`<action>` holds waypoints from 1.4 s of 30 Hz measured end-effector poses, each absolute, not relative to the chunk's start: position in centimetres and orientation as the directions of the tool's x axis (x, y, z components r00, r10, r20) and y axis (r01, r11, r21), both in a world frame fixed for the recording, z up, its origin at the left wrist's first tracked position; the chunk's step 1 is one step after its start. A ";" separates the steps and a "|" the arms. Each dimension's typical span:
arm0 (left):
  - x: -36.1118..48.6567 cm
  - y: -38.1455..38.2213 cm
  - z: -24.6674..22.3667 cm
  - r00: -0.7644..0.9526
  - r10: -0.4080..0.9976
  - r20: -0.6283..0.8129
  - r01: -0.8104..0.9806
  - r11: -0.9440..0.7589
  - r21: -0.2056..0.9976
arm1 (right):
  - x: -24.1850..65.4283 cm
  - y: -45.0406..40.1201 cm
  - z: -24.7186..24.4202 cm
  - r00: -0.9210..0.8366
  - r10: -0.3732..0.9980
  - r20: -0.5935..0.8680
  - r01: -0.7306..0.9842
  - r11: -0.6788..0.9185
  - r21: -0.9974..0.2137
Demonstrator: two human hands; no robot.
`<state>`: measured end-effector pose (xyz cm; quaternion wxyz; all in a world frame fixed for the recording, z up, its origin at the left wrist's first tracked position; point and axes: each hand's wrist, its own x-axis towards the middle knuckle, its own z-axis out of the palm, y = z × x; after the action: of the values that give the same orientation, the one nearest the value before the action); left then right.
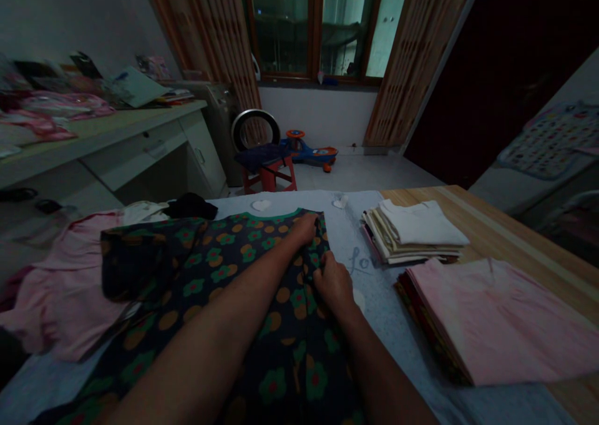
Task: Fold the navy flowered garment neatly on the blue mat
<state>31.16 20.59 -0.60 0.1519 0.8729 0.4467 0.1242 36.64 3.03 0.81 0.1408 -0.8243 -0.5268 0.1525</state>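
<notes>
A dark floral shirt point(238, 288) with green flowers, orange dots and a green neckline lies spread on the pale blue cloth in front of me. One sleeve point(140, 259) reaches out to the left, while the right side is folded inward. My left hand point(306, 227) is closed on the fabric by the right shoulder, close to the neckline. Just below and to the right, my right hand point(334, 281) grips the folded right edge. Both forearms pass over the shirt and cover part of it.
At right are a folded stack topped with white point(416, 222) and a folded pink garment point(510, 319) on darker cloth. Loose pink clothing point(75, 275) and a black item point(191, 206) lie at left. Beyond the table stand a red stool point(269, 178) and a blue ride-on toy point(309, 152).
</notes>
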 end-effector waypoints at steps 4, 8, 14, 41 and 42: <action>32.1 21.3 -0.3 0.539 0.841 0.031 0.762 -0.503 0.408 | 36.7 2.9 0.7 0.386 0.919 -0.079 0.831 -0.383 -0.403; 32.4 21.0 -0.2 0.509 0.859 0.060 0.757 -0.479 0.443 | 36.9 2.9 0.7 0.384 0.920 -0.078 0.821 -0.379 -0.426; 31.5 19.3 0.0 0.473 0.871 0.131 0.729 -0.470 0.497 | 37.0 2.9 0.9 0.392 0.915 -0.099 0.830 -0.398 -0.390; 23.9 6.9 -0.2 0.400 0.916 0.028 0.839 -0.378 0.391 | 38.1 11.4 0.4 0.101 0.988 0.113 0.922 -0.051 -0.385; 23.9 6.9 -0.4 0.395 0.918 0.038 0.836 -0.376 0.399 | 38.1 11.8 -0.4 0.074 0.991 0.112 0.927 -0.027 -0.374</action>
<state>23.86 6.88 -0.39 0.1603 0.8196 0.5350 0.1277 38.09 11.76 -0.37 0.1780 -0.7108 -0.6745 0.0898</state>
